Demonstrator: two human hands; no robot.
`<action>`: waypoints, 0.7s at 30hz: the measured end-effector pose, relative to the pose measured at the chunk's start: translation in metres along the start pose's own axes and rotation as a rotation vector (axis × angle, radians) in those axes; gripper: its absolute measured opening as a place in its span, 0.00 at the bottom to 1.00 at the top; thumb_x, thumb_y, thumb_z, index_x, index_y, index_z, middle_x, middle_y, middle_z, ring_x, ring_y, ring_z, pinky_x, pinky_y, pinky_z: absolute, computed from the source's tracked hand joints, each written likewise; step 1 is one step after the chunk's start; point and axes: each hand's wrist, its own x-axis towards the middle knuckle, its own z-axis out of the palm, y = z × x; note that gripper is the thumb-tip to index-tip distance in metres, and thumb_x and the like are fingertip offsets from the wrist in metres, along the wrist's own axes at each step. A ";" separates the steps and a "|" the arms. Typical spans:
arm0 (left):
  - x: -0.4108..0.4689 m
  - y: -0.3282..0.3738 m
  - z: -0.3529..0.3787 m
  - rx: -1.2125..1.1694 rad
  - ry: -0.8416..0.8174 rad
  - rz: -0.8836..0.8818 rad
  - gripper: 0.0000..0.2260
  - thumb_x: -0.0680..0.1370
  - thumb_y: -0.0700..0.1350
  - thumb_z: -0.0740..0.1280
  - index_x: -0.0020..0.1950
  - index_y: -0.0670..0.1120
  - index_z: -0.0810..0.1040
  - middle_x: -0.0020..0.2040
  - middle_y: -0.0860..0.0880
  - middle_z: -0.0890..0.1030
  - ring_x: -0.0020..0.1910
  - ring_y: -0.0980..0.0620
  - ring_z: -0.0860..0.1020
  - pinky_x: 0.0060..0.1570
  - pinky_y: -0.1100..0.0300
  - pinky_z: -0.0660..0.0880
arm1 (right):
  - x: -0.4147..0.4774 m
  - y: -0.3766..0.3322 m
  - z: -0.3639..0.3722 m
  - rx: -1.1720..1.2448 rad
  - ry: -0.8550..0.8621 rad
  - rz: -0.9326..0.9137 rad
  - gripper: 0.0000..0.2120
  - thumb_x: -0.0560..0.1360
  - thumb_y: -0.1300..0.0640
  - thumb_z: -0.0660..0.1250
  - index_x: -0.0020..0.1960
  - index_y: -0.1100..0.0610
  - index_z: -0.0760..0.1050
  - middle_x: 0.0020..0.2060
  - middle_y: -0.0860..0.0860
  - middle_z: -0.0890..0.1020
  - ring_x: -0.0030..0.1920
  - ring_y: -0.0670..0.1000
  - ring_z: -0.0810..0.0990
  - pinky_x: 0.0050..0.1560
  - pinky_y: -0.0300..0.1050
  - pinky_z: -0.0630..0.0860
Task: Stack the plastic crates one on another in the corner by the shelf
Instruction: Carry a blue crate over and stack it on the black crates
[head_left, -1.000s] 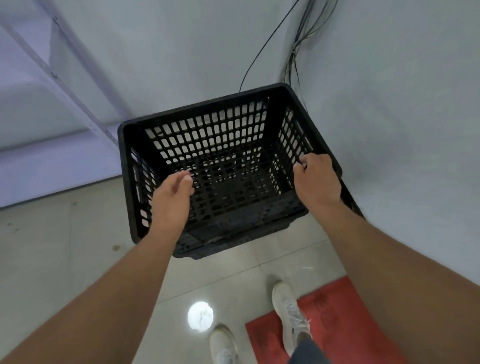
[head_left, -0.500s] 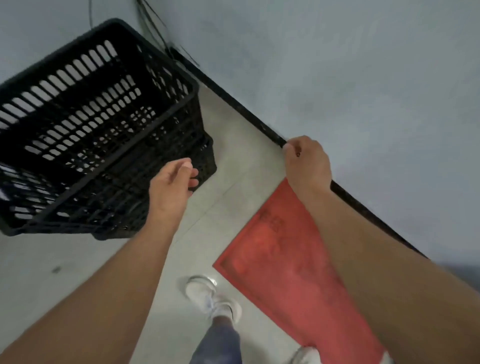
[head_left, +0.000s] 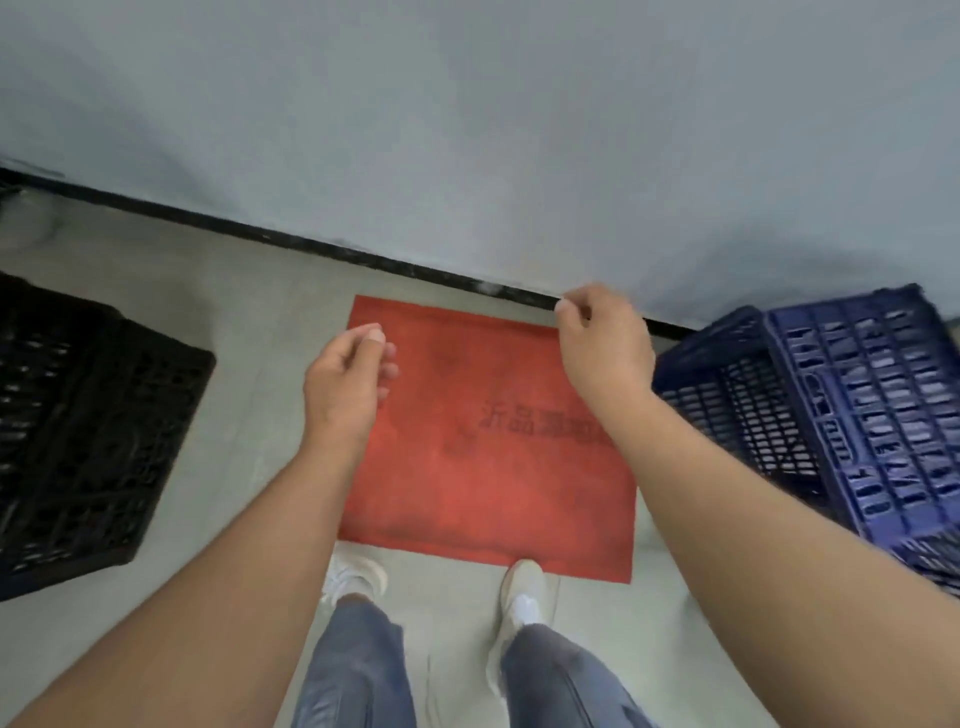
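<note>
Grey wall (head_left: 519, 130) fills the upper half of the view, meeting the pale tiled floor (head_left: 260, 312) along a black skirting strip (head_left: 311, 244). Black slatted plastic crates (head_left: 78, 431) stand on the floor at the left edge of the view, apparently one on another, though blur hides the join. At the right edge a dark blue slatted plastic crate (head_left: 857, 415) lies tipped on its side close to the wall. Between them a flat red rectangular mat (head_left: 488, 467) with dark printed characters lies on the floor, its far edge near the skirting. Two legs in grey trousers and white shoes stand at its near edge. The left hand (head_left: 348, 389) hovers over the mat's left side, fingers loosely curled, holding nothing. The right hand (head_left: 602, 348) hovers over the mat's far right corner, fingers bent, also empty.
</note>
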 end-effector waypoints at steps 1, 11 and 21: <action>-0.007 0.000 0.017 0.007 -0.030 0.011 0.06 0.79 0.46 0.63 0.53 0.50 0.78 0.45 0.50 0.81 0.38 0.55 0.78 0.35 0.64 0.74 | -0.001 0.015 -0.013 0.006 0.013 0.025 0.14 0.79 0.49 0.57 0.58 0.52 0.77 0.56 0.52 0.80 0.54 0.55 0.78 0.52 0.47 0.72; -0.031 -0.026 0.145 0.083 -0.317 0.002 0.09 0.80 0.48 0.61 0.59 0.52 0.76 0.54 0.50 0.79 0.45 0.52 0.80 0.38 0.60 0.75 | -0.002 0.147 -0.109 0.013 0.221 0.336 0.13 0.80 0.48 0.57 0.59 0.51 0.76 0.55 0.49 0.78 0.51 0.51 0.78 0.51 0.50 0.75; -0.014 -0.075 0.206 0.128 -0.429 -0.095 0.08 0.80 0.48 0.61 0.57 0.52 0.76 0.53 0.50 0.80 0.44 0.52 0.80 0.38 0.58 0.74 | 0.022 0.210 -0.117 -0.066 0.313 0.434 0.16 0.79 0.48 0.57 0.64 0.52 0.73 0.59 0.50 0.77 0.49 0.47 0.73 0.48 0.46 0.69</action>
